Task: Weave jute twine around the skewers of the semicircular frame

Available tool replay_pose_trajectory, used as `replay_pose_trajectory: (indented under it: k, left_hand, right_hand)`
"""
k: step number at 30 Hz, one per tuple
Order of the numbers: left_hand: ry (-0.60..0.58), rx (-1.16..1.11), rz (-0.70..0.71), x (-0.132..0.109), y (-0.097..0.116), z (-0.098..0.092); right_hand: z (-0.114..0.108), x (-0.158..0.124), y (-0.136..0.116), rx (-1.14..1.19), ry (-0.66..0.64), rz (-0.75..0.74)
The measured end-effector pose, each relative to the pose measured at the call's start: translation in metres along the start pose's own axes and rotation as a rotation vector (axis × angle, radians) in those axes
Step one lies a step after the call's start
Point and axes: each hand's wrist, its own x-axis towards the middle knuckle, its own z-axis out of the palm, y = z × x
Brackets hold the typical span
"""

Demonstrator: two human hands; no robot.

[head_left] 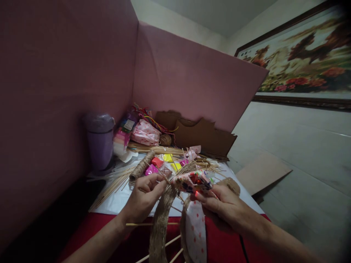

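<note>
My left hand (145, 197) is closed in a pinch beside the top of a woven twine band (161, 223). What lies between its fingertips is too small to make out. Opposite it, my right hand (223, 204) grips a floral-print fabric piece (193, 181), with the thumb on its near side and a small red light by the thumb tip. Thin sticks (172, 240) cross the twine work and stick out to the sides. White fabric with red dots (196, 226) hangs below the floral piece, next to a second twine edge. The lower end of the work leaves the view.
A twine roll (142, 166), bundled sticks (115, 186) and coloured packets (157, 162) lie on white sheeting (124, 204) over a red cloth. A purple cup (100, 148) stands at left. Torn cardboard (196, 133) and pink panels (186, 73) bound the back.
</note>
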Motion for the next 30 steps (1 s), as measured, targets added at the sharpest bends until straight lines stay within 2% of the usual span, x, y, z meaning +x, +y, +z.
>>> replay_pose_trajectory:
  k: [11,30]
  left_hand:
    - [-0.002,0.008,-0.001,0.001,0.003,0.0]
    - [-0.008,0.023,0.002,0.0,0.003,0.0]
  right_hand:
    - [-0.001,-0.007,-0.013,-0.166,0.015,-0.055]
    - [0.001,-0.004,-0.007,-0.152,0.029,-0.056]
